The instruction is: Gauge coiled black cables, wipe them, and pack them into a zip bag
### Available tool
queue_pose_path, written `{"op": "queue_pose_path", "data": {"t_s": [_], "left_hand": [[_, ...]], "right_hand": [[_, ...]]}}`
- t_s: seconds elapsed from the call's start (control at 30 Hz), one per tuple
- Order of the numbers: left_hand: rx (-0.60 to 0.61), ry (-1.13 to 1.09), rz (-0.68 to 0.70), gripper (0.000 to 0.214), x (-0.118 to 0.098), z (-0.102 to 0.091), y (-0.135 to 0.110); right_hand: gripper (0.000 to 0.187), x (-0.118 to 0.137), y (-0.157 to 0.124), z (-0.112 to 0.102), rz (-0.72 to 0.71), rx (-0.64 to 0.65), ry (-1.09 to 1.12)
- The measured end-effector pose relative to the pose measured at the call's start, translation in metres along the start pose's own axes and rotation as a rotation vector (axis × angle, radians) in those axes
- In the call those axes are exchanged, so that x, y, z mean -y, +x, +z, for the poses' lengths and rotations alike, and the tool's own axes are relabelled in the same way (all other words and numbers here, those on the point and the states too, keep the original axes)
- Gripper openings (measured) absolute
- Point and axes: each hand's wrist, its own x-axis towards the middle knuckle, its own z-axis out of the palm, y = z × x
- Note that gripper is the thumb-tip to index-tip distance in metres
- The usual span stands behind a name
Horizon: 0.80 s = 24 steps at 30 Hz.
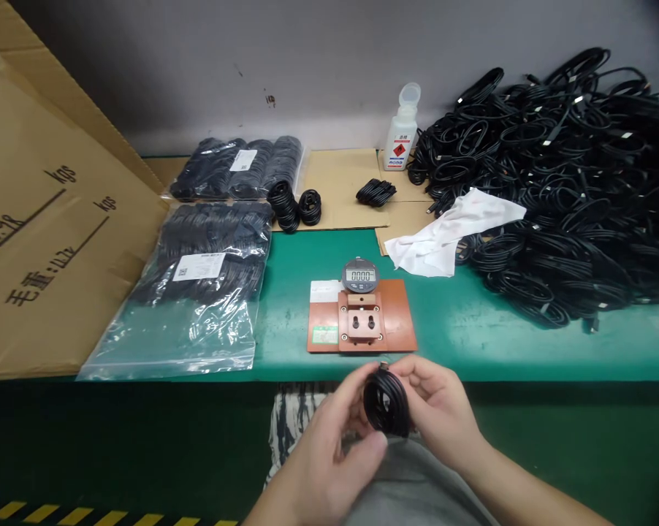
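A coiled black cable (398, 409) is held between both hands just in front of the table edge. My left hand (340, 438) curls round the coil's left side, its thumb low against the loops. On the other side, my right hand (439, 402) grips the coil near the top, where a small connector (384, 364) shows. Just beyond the hands is a copper-coloured fixture (362, 325) on a flat base, with a round digital gauge (361, 276) reading 0.000.
Bags of coiled cables (214, 248) lie left beside a big cardboard box (61, 219). Small coil bundles (283, 207) and a cable stack (376, 192) rest on cardboard. At right are a white cloth (453, 230), a bottle (400, 139) with its cap flipped up and a large cable heap (549, 183).
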Motion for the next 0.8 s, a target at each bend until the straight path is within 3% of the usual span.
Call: {"op": "queue_pose_path", "data": {"t_s": [0.07, 0.1, 0.2, 0.3, 0.4, 0.53, 0.67, 0.8], "left_hand": [[-0.047, 0.07, -0.004, 0.099, -0.001, 0.003, -0.002], [-0.082, 0.125, -0.015, 0.106, -0.002, 0.005, -0.002], [-0.18, 0.157, -0.041, 0.085, 0.0, 0.012, 0.0], [-0.146, -0.144, -0.033, 0.071, 0.001, 0.016, 0.001], [-0.053, -0.362, -0.039, 0.071, 0.002, 0.015, 0.0], [0.003, -0.388, -0.029, 0.076, 0.001, 0.012, -0.001], [0.001, -0.308, -0.028, 0.079, -0.001, 0.011, 0.002], [-0.136, -0.273, -0.032, 0.075, -0.002, 0.014, 0.006]], "right_hand": [[0.037, -0.003, 0.0, 0.001, -0.004, -0.017, 0.022], [0.036, -0.004, 0.0, 0.002, -0.012, -0.01, 0.021], [0.033, -0.007, -0.001, 0.003, -0.042, 0.019, 0.013], [0.035, -0.003, -0.001, 0.001, -0.034, 0.077, 0.011], [0.04, 0.007, 0.004, -0.006, 0.093, 0.21, 0.007], [0.041, 0.017, 0.016, -0.014, 0.281, 0.404, 0.039], [0.039, 0.013, 0.021, -0.013, 0.373, 0.381, 0.065], [0.046, 0.004, 0.015, -0.008, 0.282, 0.299, 0.198]]}}
